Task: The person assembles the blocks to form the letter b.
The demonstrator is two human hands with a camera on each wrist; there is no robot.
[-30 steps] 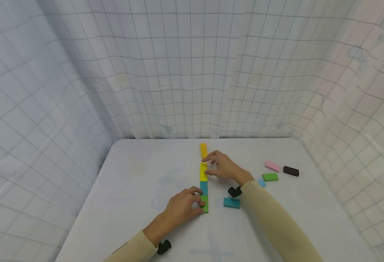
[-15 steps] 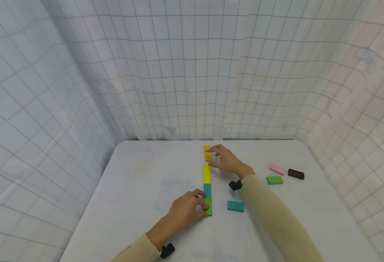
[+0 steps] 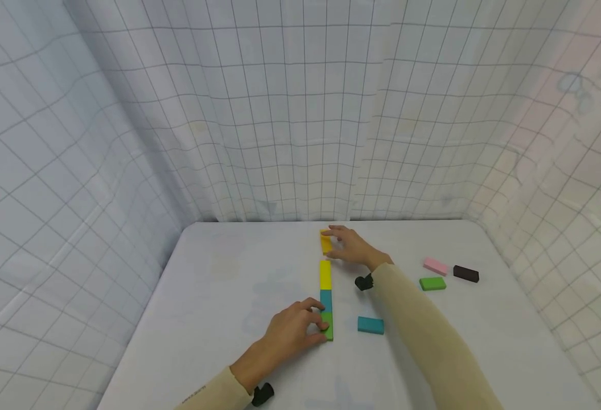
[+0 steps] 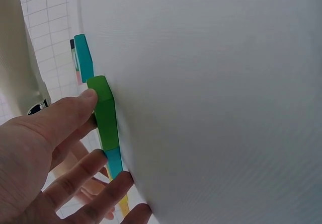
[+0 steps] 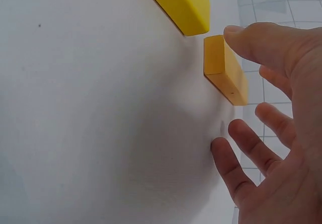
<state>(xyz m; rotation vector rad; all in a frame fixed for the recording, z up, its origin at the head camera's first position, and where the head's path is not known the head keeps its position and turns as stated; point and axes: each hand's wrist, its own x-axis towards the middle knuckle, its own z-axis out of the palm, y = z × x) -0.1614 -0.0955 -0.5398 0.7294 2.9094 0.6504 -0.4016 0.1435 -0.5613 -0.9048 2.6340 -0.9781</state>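
Observation:
A row of flat blocks runs away from me on the table in the head view: green block (image 3: 329, 333), blue block (image 3: 326, 297), yellow block (image 3: 325, 274), then orange-yellow block (image 3: 325, 244) past a small gap. My left hand (image 3: 290, 327) reaches in from the left. Its thumb touches the green block, and other fingertips lie along the green and blue blocks. My right hand (image 3: 352, 247) is spread over the orange-yellow block. In the right wrist view the thumb is at that block's near end, and the index finger looks apart from it.
A teal block (image 3: 370, 325) lies right of the row. Farther right are a green block (image 3: 432, 283), a pink block (image 3: 436, 266) and a black block (image 3: 466, 274). White gridded cloth (image 3: 300, 114) hangs behind and beside the table (image 3: 229, 273).
My right hand has moved away from me along the row, from the yellow block to the orange-yellow one. My left hand stays at the green block. The whole head view has shifted slightly.

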